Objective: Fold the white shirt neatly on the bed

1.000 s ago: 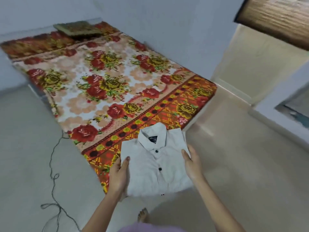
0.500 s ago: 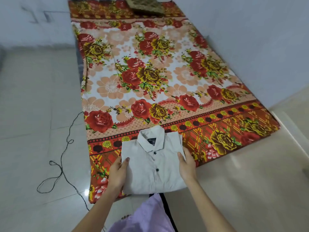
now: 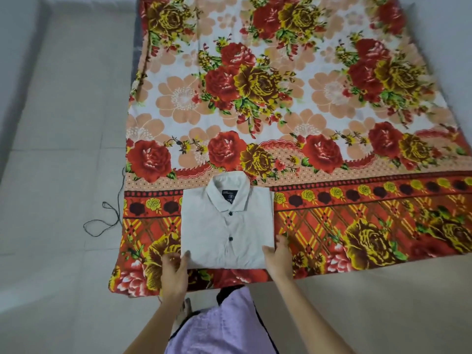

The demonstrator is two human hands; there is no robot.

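The white shirt [image 3: 227, 226] lies folded into a neat rectangle near the foot end of the bed [image 3: 332, 226], collar up, dark buttons and label showing. My left hand [image 3: 175, 270] rests at its lower left corner with the thumb touching the edge. My right hand [image 3: 278, 256] holds the lower right corner, thumb on top of the cloth and fingers along its side.
The low bed carries a red, yellow and peach floral sheet [image 3: 255, 85]. Pale tiled floor [image 3: 63, 149] lies to the left and in front. A thin dark cord [image 3: 107, 221] loops on the floor by the bed's left edge. My lilac garment [image 3: 219, 325] hangs below.
The shirt went from being held above the bed's corner to lying flat on the bed. My hands slid down to its lower corners, and my view swung square to the bed.
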